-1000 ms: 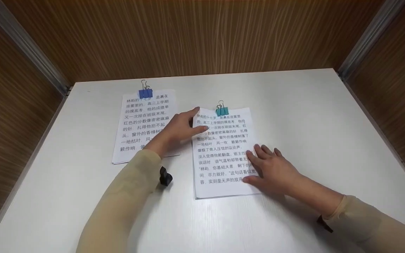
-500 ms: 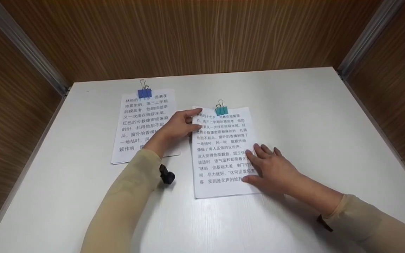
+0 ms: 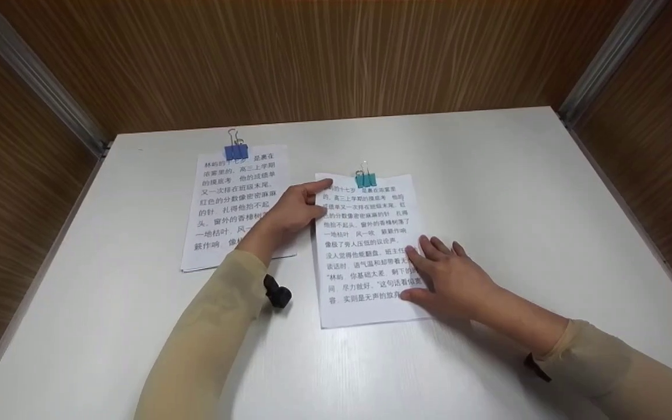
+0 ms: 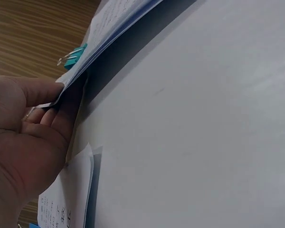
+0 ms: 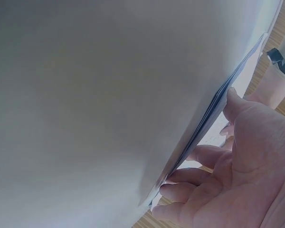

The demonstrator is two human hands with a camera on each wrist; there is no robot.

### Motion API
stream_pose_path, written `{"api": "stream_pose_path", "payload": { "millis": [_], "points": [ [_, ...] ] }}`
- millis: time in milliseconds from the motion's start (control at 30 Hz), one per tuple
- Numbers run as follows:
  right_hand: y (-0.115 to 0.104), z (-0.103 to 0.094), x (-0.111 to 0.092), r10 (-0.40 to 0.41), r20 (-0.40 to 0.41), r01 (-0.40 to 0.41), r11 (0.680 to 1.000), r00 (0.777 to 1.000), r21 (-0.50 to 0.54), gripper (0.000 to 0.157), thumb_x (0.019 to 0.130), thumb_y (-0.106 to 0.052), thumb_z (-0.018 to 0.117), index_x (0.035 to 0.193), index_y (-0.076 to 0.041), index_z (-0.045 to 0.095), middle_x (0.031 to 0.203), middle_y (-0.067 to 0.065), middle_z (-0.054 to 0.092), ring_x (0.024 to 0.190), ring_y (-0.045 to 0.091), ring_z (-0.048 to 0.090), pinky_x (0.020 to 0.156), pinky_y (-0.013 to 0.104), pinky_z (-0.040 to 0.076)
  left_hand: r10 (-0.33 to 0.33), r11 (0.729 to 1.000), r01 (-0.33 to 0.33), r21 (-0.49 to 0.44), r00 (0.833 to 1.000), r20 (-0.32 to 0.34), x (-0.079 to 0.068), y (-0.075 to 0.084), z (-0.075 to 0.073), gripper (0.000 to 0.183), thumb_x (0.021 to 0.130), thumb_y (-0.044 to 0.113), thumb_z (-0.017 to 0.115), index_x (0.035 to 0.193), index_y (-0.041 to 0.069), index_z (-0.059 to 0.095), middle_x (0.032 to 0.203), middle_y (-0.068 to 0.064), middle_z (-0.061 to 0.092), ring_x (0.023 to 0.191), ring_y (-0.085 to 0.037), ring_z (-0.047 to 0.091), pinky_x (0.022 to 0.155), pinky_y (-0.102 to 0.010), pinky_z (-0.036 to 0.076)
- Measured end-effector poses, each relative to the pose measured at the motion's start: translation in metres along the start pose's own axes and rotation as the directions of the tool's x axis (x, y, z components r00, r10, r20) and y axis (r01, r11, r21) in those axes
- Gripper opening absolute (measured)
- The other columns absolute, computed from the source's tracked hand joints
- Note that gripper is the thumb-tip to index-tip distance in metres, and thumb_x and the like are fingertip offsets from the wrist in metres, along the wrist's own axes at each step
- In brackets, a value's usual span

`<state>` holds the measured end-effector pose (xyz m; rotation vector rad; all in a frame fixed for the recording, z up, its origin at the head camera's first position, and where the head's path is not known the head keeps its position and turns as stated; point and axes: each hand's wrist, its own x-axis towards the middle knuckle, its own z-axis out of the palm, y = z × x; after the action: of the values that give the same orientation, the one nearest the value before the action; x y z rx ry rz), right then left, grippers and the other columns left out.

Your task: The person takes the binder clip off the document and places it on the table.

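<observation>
A stack of printed sheets [image 3: 365,251] with a teal binder clip [image 3: 365,179] at its top edge lies in the middle of the white table. My left hand [image 3: 295,207] pinches its upper left edge; in the left wrist view the thumb is on top and the other fingers [image 4: 61,118] are underneath, partly hidden. On the lower right edge rests my right hand [image 3: 455,280], its fingers spread and loosely bent, thumb and index finger touching the top sheet. The right wrist view has the right fingertips [image 5: 173,185] along the side of the stack.
Farther left lies a second stack of printed sheets [image 3: 231,204] with a blue binder clip [image 3: 236,152]; my left forearm and hand cover its lower right part. Wood-grain panels [image 3: 336,64] stand behind and on both sides of the table [image 3: 487,157].
My left thumb has drawn back leftward from over the print to the left edge of the stack, uncovering some text. The right hand stays in place on the right edge.
</observation>
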<state>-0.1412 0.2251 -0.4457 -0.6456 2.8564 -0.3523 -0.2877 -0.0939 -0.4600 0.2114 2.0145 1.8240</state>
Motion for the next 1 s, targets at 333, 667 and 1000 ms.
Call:
{"api": "stream_pose_path", "payload": {
  "millis": [333,667,1000],
  "points": [
    [0.004,-0.006,0.003,0.015,0.004,-0.015,0.999,1.000,0.040,0.090,0.094,-0.055,0.076,0.161,-0.005,0.044,0.167,0.028,0.032,0.156,0.048,0.026,0.125,0.068,0.018,0.060,0.998,-0.061,-0.016,0.998,-0.024,-0.007,0.010,0.004,0.075,0.096,-0.013,0.057,0.164,0.016,0.043,0.138,-0.009,0.069,0.119,-0.022,0.071,0.099,-0.034,0.058],
    [0.013,-0.014,-0.002,0.000,-0.085,0.014,0.987,0.996,0.163,0.080,0.097,-0.050,0.076,0.160,-0.008,0.049,0.167,0.019,0.038,0.153,0.045,0.036,0.123,0.063,0.029,0.112,0.994,-0.113,-0.011,0.992,-0.059,-0.021,0.013,0.010,0.072,0.098,-0.012,0.054,0.162,0.020,0.048,0.134,-0.009,0.071,0.112,-0.025,0.074,0.087,-0.031,0.061],
    [0.029,-0.067,0.030,0.054,-0.361,0.068,0.946,0.931,0.316,0.064,0.100,-0.034,0.078,0.152,-0.005,0.058,0.151,0.019,0.058,0.113,0.042,0.071,0.111,0.057,0.048,0.181,0.983,-0.183,-0.024,0.981,-0.075,-0.035,0.018,0.017,0.071,0.098,-0.013,0.056,0.159,0.022,0.052,0.129,-0.011,0.074,0.106,-0.029,0.076,0.081,-0.033,0.063]
  ]
}}
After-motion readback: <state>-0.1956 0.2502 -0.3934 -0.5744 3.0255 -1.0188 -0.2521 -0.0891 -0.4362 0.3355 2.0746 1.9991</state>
